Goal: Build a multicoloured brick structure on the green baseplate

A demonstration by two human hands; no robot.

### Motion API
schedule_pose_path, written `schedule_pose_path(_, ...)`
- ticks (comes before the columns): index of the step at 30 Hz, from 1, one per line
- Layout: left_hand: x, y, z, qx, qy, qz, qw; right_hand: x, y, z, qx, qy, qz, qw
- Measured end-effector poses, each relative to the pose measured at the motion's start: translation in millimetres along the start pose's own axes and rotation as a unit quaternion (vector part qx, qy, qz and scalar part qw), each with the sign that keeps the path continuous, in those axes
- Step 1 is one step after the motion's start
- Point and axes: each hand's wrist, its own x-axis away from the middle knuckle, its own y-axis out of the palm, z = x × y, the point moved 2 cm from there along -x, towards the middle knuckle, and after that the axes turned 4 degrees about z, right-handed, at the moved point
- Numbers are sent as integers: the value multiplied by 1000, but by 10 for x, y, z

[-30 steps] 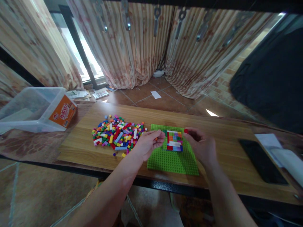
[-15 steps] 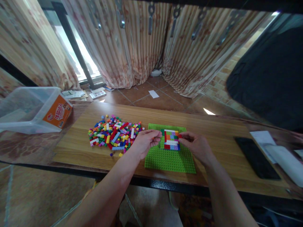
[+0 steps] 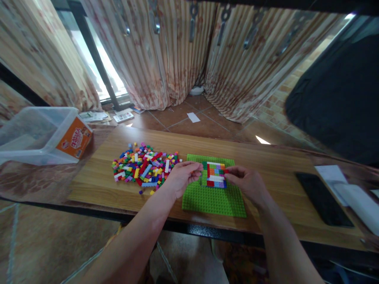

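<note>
A green studded baseplate (image 3: 213,203) lies on the wooden board. On its upper half sits a patchwork of coloured toy bricks (image 3: 216,178), with white, red, orange, blue and purple pieces. My right hand (image 3: 248,181) pinches a small red brick (image 3: 226,171) at the right edge of the patchwork. My left hand (image 3: 185,175) is closed, thumb against fingers, over the plate's left side near the patchwork. Whatever its fingertips may hold is too small to make out. Left of that hand spreads a pile of loose bricks (image 3: 145,167) in many colours and lengths.
A clear plastic bin (image 3: 35,156) with an orange label stands at the far left. On the right side lie a dark phone-like slab (image 3: 322,199) and white papers (image 3: 331,175). The wooden board (image 3: 97,189) ends at a dark front edge. Curtains (image 3: 177,59) hang behind.
The whole view has shifted slightly, so things appear a little further right. Both hands keep nearly the same pose over the baseplate, the red brick still in my right fingers.
</note>
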Motion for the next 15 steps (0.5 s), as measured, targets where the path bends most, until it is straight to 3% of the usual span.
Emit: schedule_pose_path(15, -9, 8, -13, -6, -3, 3, 1000, 12, 30, -20, -15, 65, -4, 998)
